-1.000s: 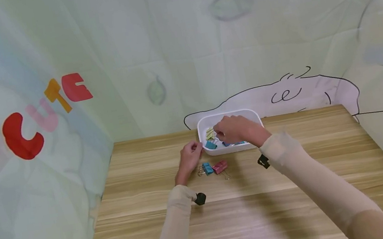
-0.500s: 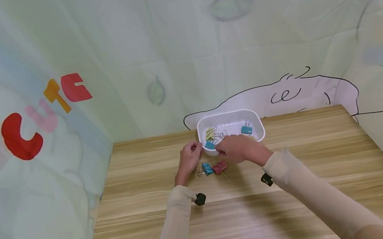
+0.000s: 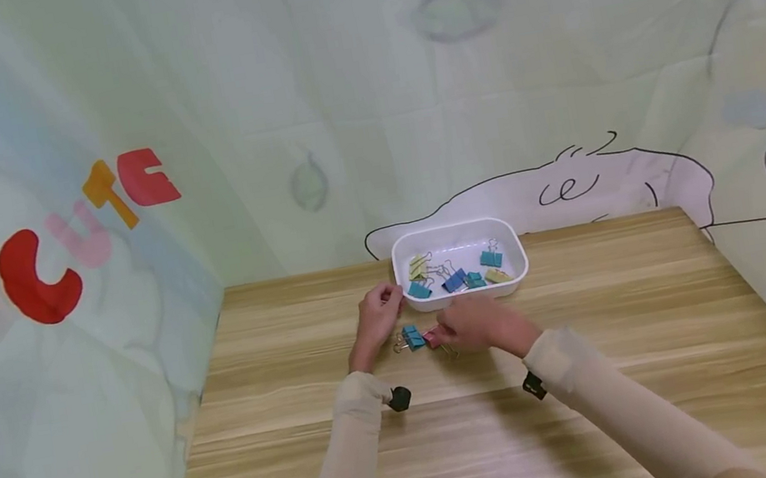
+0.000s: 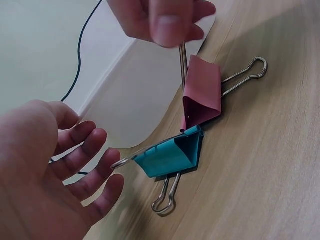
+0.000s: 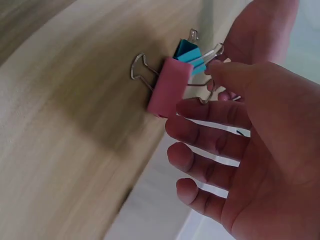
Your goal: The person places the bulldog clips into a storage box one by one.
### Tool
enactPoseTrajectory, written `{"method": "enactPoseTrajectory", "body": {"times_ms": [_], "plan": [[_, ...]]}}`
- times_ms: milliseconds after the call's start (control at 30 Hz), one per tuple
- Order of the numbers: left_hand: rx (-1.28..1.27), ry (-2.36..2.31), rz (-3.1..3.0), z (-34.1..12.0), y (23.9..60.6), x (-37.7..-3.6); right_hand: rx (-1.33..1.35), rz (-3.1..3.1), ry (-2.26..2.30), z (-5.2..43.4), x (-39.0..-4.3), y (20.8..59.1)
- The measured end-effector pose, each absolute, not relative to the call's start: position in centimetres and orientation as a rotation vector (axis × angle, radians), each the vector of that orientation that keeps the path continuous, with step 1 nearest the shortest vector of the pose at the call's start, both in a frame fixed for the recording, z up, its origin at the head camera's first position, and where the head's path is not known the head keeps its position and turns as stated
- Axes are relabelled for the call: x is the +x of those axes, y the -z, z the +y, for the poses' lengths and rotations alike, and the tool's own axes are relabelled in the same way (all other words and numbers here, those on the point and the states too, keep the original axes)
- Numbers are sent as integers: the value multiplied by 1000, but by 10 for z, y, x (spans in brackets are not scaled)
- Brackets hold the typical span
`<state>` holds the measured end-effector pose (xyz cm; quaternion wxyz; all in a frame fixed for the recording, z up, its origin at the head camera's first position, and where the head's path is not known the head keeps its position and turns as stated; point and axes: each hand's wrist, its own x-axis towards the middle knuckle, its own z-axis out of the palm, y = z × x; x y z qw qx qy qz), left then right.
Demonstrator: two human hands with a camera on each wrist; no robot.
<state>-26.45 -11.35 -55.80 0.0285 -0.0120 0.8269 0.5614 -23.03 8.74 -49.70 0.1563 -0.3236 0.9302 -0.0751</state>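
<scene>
Nearest the camera, two sleeved forearms stretch over the wooden worktop [image 3: 597, 338] toward its middle. The right hand [image 3: 477, 325] is low over the worktop, its thumb and forefinger pinching one wire handle of a pink binder clip [image 4: 202, 92]; the other fingers are spread loosely. The clip's body sits on the wood, its second handle lying flat away from the hand. Touching it on the left lies a blue binder clip [image 4: 172, 156], also on the worktop, with its wire loops sticking out. Just beside that clip is the left hand [image 3: 377, 320], fingers loosely curled and holding nothing, close to the near left corner of a white plastic tray [image 3: 520, 273]. The tray stands just beyond both hands, near the back edge of the worktop, and holds several more binder clips [image 3: 454, 279], blue and yellow. Behind it hangs a pale green printed cloth backdrop [image 3: 361, 107] with cartoon outlines and coloured letters.
</scene>
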Motion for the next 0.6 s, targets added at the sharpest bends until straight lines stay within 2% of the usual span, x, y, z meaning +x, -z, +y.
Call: {"method": "enactPoseTrajectory", "body": {"times_ms": [600], "plan": [[-30,-1738,2562,-113,558,-265,-873,2659,213,92,-226,503]]}}
